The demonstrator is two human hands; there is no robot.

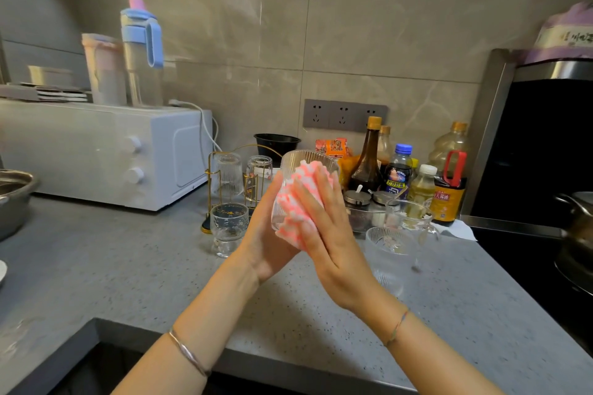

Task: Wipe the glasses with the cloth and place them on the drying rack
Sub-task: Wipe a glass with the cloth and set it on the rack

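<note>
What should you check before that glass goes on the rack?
1. Grip: left hand holds the glass: ok.
2. Cloth on the glass, pressed flat by right hand: ok.
3. Glass wiped all over: cannot tell.
4. Free spot on rack, which already bears two glasses: cannot tell.
5. Way to rack: another glass stands on the counter right in front of it: not ok, go around it.
</note>
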